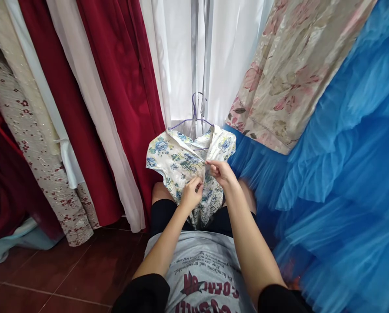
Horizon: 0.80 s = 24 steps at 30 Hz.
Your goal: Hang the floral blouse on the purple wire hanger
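A white blouse with blue flowers and green leaves hangs on a thin purple hanger in front of my lap. Its collar is spread at the top, and its lower part drapes between my thighs. My right hand pinches the front edge of the blouse just below the collar opening. Lower and to the left, my left hand has its fingers curled together at the front edge of the same blouse. Any button between the fingertips is too small to make out.
Long dark red, pale pink and beige garments hang on the left. White curtain-like cloth hangs behind the hanger. A floral beige garment and ruffled blue tulle crowd the right. Dark red floor tiles show at lower left.
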{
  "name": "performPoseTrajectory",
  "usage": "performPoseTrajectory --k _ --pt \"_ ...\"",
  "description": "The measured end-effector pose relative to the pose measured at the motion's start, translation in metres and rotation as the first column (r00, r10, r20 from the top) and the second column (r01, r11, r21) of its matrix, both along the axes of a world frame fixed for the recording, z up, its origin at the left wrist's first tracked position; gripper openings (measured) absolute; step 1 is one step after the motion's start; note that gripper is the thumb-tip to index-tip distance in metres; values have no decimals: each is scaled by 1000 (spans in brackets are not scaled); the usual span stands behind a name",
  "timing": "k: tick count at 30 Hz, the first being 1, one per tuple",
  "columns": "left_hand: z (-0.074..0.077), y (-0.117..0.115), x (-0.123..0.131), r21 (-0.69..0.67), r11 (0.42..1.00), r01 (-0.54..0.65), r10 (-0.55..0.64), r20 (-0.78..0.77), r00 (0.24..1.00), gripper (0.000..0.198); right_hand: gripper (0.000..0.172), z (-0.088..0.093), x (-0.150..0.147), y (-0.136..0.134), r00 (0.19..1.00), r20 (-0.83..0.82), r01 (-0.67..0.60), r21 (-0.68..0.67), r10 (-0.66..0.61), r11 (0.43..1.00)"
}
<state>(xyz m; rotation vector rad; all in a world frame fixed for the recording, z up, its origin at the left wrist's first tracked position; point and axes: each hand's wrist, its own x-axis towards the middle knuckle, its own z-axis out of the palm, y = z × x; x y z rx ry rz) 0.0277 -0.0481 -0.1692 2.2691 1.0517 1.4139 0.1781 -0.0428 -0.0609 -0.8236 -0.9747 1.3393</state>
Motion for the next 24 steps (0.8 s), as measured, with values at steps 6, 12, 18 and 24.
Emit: performPoseTrajectory --k 6,12,18,24 --pt "4 -2 -35 -8 1000 28 -29 -258 966 13 12 83 -26 52 991 -112 76 36 -72 996" --pt "16 9 -50 -90 987 132 -151 -268 951 9 11 94 -24 48 987 -130 108 85 -97 991" --pt "126 42 -31 205 979 -11 -23 164 986 29 10 83 -22 30 994 -26 105 160 -102 981" --pt "203 67 -16 408 913 -3 30 -60 998 18 20 75 -32 41 963 115 202 296 -245 934"
